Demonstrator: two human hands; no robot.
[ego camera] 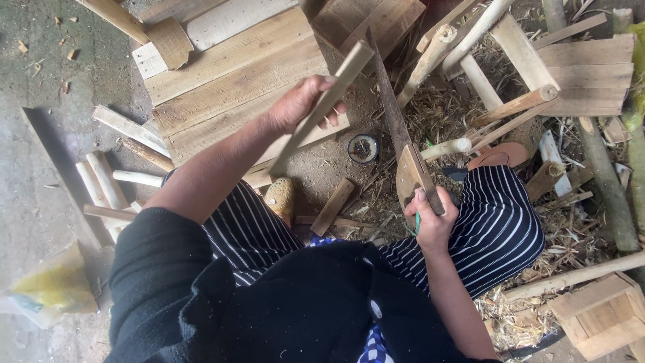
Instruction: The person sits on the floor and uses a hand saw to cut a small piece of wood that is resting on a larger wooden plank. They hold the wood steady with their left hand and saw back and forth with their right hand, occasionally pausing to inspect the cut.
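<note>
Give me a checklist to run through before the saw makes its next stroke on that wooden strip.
1. Left hand grips the wooden strip: ok, fingers wrapped around it near mid-length.
2. Right hand holds the hand saw by its wooden handle: ok.
3. Blade meets the strip: ok, they cross near the strip's upper end.
4. Left fingers away from the blade: ok, the crossing lies above the grip.
5. Strip's lower end braced: cannot tell, it ends near the wooden board but contact is unclear.
6. Ground around the feet free of clutter: not ok, sticks and shavings lie everywhere.
</note>
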